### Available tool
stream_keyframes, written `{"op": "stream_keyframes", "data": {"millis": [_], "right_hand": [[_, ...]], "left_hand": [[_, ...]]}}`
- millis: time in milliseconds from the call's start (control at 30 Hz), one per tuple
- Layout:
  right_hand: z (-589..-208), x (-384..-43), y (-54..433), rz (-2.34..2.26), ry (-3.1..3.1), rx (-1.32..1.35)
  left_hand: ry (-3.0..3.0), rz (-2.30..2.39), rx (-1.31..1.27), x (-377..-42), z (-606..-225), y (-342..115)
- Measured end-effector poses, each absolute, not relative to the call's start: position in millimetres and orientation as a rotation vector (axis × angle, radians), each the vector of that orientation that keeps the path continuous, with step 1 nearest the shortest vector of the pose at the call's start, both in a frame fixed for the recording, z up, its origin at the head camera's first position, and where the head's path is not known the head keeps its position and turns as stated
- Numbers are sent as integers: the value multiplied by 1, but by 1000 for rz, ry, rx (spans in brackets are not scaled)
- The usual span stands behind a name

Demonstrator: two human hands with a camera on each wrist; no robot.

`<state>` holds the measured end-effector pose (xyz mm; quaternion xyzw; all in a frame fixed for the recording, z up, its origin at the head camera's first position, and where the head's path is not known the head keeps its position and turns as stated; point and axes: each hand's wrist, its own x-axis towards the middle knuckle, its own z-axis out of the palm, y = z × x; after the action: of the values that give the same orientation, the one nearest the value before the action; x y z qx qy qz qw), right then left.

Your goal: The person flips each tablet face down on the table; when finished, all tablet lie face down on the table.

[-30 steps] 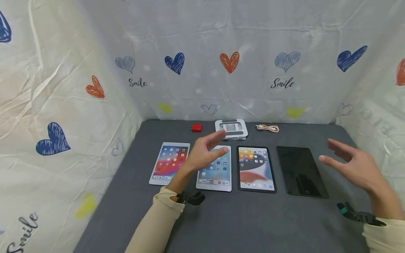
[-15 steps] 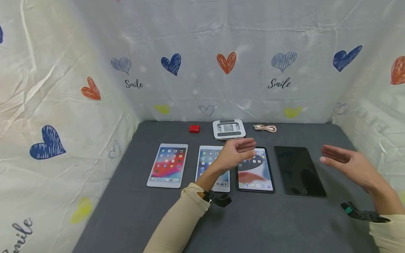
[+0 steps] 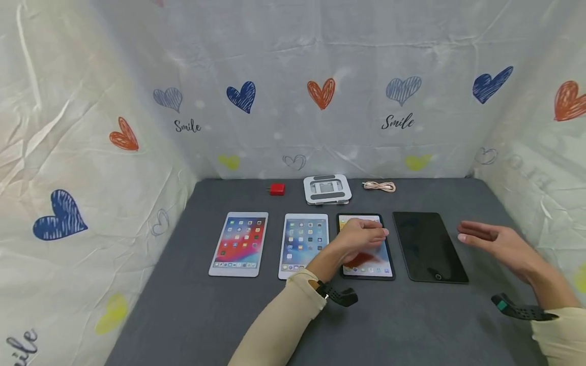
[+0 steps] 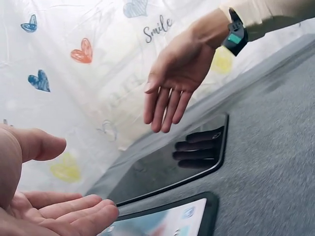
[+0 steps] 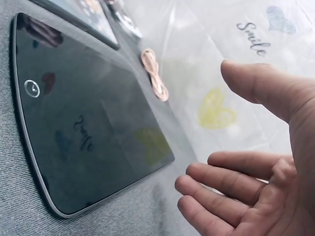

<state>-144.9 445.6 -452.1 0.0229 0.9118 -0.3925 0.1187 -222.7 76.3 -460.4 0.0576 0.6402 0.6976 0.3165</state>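
Observation:
My left hand (image 3: 358, 237) hovers over the black-framed tablet (image 3: 368, 267) with a lit screen, its fingers extended and holding nothing. To the right, my right hand (image 3: 496, 244) hangs in the air beside the dark-screened tablet (image 3: 429, 246); its fingers are nearly straight and it holds nothing. The right wrist view shows that dark tablet (image 5: 93, 118) lying apart from the fingers (image 5: 221, 182). Further left lie a white tablet (image 3: 304, 239) with a blue screen and another white tablet (image 3: 240, 244) with a red and blue screen. The left hand hides part of the black-framed tablet's screen.
Along the back of the grey table (image 3: 183, 315) sit a red charger plug (image 3: 276, 189), a folded silver stand (image 3: 327, 189) and a bundled pale cable (image 3: 379, 186). A white curtain (image 3: 274, 56) printed with hearts hangs behind and at both sides.
My left hand has moved right, from over the blue-screened white tablet to over the black-framed one. The right hand has come slightly lower and left. The head view has shifted a little.

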Motion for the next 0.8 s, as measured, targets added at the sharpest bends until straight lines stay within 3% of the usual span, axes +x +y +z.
{"op": "stream_keyframes", "data": {"millis": [800], "right_hand": [[-463,-143,440,-1172,2564,164]], "left_hand": [[1405,1782,-20,-226,-468,112]]}}
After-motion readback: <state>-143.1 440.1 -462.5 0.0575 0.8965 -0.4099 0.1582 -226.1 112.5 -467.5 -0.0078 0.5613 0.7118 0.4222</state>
